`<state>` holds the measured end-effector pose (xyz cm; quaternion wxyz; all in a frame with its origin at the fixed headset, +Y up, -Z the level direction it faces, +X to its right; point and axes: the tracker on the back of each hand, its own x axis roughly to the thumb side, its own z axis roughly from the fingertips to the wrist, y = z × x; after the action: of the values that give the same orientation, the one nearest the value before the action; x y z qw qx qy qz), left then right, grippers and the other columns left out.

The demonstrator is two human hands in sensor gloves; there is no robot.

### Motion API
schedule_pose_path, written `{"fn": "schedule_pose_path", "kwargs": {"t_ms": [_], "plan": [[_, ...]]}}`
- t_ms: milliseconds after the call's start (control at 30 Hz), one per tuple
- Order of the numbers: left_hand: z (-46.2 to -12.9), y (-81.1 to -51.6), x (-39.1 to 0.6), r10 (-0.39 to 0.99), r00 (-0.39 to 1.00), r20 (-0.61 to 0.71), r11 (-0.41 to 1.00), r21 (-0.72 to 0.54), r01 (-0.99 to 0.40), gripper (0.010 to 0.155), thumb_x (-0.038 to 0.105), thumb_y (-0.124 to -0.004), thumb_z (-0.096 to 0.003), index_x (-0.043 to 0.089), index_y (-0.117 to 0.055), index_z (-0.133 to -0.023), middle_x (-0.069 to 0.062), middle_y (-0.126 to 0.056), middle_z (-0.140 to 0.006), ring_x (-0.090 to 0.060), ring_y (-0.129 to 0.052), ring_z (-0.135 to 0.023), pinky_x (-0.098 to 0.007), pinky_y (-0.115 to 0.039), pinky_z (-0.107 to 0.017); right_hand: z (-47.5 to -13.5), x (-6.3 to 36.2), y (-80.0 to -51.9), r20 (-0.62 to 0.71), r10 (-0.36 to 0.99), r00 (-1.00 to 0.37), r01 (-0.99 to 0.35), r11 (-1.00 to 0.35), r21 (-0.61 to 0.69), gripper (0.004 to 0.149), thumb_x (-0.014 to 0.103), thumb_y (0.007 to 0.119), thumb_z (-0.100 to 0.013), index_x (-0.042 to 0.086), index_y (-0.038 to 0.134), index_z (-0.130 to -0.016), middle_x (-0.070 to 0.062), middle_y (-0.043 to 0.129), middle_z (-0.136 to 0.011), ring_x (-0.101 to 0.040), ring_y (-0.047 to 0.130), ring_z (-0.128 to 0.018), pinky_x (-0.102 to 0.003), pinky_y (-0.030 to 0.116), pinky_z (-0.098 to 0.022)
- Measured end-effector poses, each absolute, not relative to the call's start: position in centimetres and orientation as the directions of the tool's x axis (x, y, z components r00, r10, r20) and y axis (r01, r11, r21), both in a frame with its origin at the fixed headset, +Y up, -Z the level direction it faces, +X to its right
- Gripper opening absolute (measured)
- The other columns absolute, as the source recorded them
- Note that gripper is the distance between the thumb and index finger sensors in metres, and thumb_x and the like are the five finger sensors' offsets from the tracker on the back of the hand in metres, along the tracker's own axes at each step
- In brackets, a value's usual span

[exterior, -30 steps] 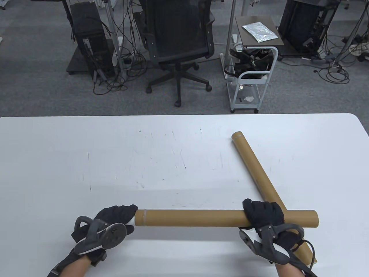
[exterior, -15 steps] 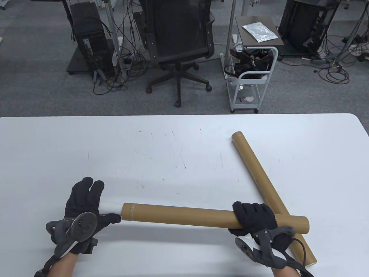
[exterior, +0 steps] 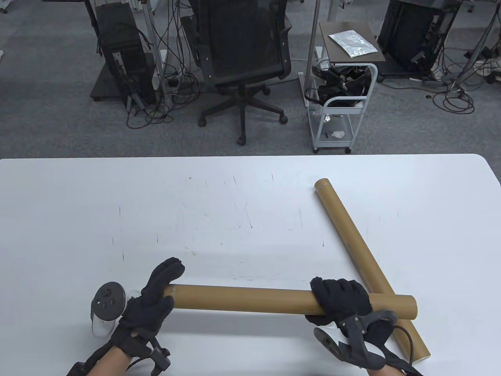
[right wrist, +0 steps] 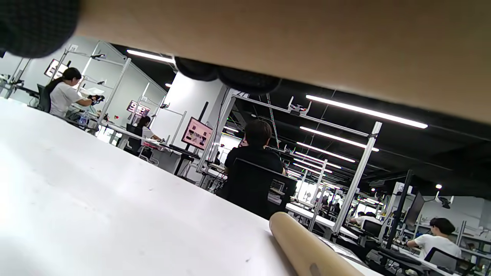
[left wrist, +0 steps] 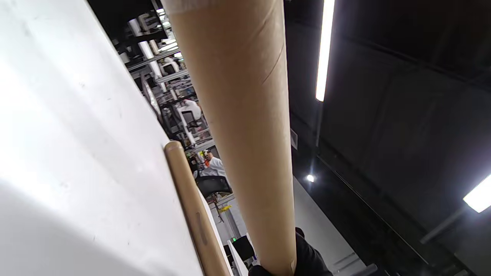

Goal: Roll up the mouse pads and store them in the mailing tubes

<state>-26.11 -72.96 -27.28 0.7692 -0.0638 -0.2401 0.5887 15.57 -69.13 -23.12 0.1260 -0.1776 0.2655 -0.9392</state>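
I judge I'm near the end of this one: no flat mouse pad lies anywhere on the white worktop [exterior: 242,203], so what remains, as far as I can see, is seating whatever is in this tube and closing it.

My right hand [exterior: 341,300] is curled around the long brown cardboard mailing tube [exterior: 250,300] towards its right end, holding it up off the worktop, roughly level and crosswise in front of me. My left hand [exterior: 154,297] is at the tube's left end, fingers draped over the top of the rim and thumb below, so I'd call it clamped on that end. The hand covers the mouth, so I cannot tell whether a rolled pad sits fully inside or whether a cap is on.

The second brown cardboard tube [exterior: 352,246] lies flat on the worktop, passing under the right part of the held tube and running diagonally away from it towards the far right. Its far end looks closed, but its contents are hidden. Its near end lies just beyond my right hand.

In the left wrist view the held tube [left wrist: 238,115] fills the middle, with the resting tube [left wrist: 191,207] lying on the worktop beside it.
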Motion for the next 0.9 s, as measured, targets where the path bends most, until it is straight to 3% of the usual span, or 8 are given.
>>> {"fn": "schedule_pose_path", "kwargs": {"t_ms": [100, 233, 300, 367, 533, 633, 800, 900], "plan": [[-27.7, -73.3, -26.4, 0.956, 0.138, 0.259, 0.239, -0.416, -0.877, 0.081, 0.075, -0.061, -0.0375, 0.041, -0.041, -0.109, 0.012, -0.026, -0.120, -0.016, -0.036, -0.113, -0.039, -0.024, -0.091, -23.7, 15.8, -69.4, 0.272, -0.340, -0.900, 0.150, -0.829, -0.540, 0.071, 0.069, 0.074, -0.033, 0.031, 0.067, -0.092, 0.006, 0.085, -0.080, -0.017, 0.088, -0.066, -0.041, 0.073, -0.061], [-28.4, -73.6, -29.5, 0.851, 0.450, 0.269, 0.512, -0.243, -0.824, 0.084, 0.075, -0.062, -0.0361, 0.042, -0.039, -0.109, 0.008, -0.032, -0.121, -0.021, -0.044, -0.114, -0.047, -0.048, -0.087, -24.0, 16.5, -69.4, 0.251, -0.316, -0.915, 0.147, -0.841, -0.521, 0.070, 0.069, 0.074, -0.032, 0.032, 0.066, -0.092, 0.006, 0.084, -0.080, -0.017, 0.088, -0.066, -0.041, 0.073, -0.061], [-29.2, -74.2, -32.5, 0.618, 0.770, 0.159, 0.786, -0.143, -0.601, 0.086, 0.077, -0.060, -0.0364, 0.042, -0.035, -0.111, 0.006, -0.031, -0.122, -0.024, -0.044, -0.115, -0.048, -0.054, -0.084, -23.9, 17.3, -69.2, 0.219, -0.318, -0.922, 0.162, -0.833, -0.529, 0.070, 0.069, 0.074, -0.033, 0.031, 0.066, -0.092, 0.006, 0.084, -0.080, -0.017, 0.088, -0.066, -0.041, 0.073, -0.061], [-29.7, -75.1, -34.6, 0.382, 0.923, 0.039, 0.917, -0.144, -0.373, 0.087, 0.077, -0.063, -0.0361, 0.042, -0.036, -0.111, 0.005, -0.034, -0.122, -0.025, -0.045, -0.115, -0.048, -0.057, -0.083, -24.0, 17.8, -69.1, 0.202, -0.322, -0.925, 0.172, -0.829, -0.532, 0.071, 0.069, 0.074, -0.033, 0.031, 0.066, -0.092, 0.005, 0.084, -0.080, -0.017, 0.088, -0.066, -0.041, 0.073, -0.061], [-30.6, -77.1, -35.3, 0.053, 0.997, -0.049, 0.953, -0.296, -0.065, 0.087, 0.072, -0.074, -0.0335, 0.043, -0.044, -0.109, 0.006, -0.047, -0.120, -0.023, -0.061, -0.110, -0.041, -0.070, -0.076, -24.6, 17.9, -69.5, 0.197, -0.322, -0.926, 0.183, -0.839, -0.512, 0.071, 0.069, 0.074, -0.032, 0.031, 0.067, -0.092, 0.005, 0.084, -0.080, -0.017, 0.088, -0.066, -0.041, 0.073, -0.061], [-30.8, -77.0, -34.6, -0.081, 0.996, -0.032, 0.960, -0.270, 0.070, 0.079, 0.068, -0.079, -0.0312, 0.051, -0.053, -0.103, 0.020, -0.060, -0.112, -0.012, -0.065, -0.105, -0.030, -0.073, -0.072, -24.7, 17.9, -69.7, 0.200, -0.343, -0.918, 0.203, -0.838, -0.507, 0.071, 0.069, 0.075, -0.032, 0.031, 0.067, -0.092, 0.005, 0.084, -0.080, -0.017, 0.088, -0.066, -0.041, 0.073, -0.061], [-30.9, -76.4, -32.9, -0.044, 0.999, 0.031, 0.974, -0.220, 0.050, 0.064, 0.062, -0.085, -0.0291, 0.052, -0.072, -0.091, 0.014, -0.080, -0.096, -0.007, -0.090, -0.073, -0.021, -0.084, -0.058, -24.8, 17.9, -69.9, 0.208, -0.327, -0.922, 0.193, -0.854, -0.484, 0.071, 0.069, 0.075, -0.032, 0.031, 0.067, -0.092, 0.005, 0.084, -0.080, -0.017, 0.088, -0.066, -0.041, 0.073, -0.061], [-30.7, -75.7, -32.6, 0.317, 0.945, 0.084, 0.936, -0.191, -0.297, 0.066, 0.061, -0.084, -0.0302, 0.048, -0.070, -0.093, 0.011, -0.082, -0.094, -0.006, -0.095, -0.073, -0.019, -0.089, -0.056, -24.9, 18.0, -70.1, 0.223, -0.291, -0.930, 0.163, -0.874, -0.459, 0.071, 0.069, 0.075, -0.032, 0.031, 0.067, -0.091, 0.005, 0.085, -0.080, -0.017, 0.089, -0.066, -0.041, 0.073, -0.061]]}}
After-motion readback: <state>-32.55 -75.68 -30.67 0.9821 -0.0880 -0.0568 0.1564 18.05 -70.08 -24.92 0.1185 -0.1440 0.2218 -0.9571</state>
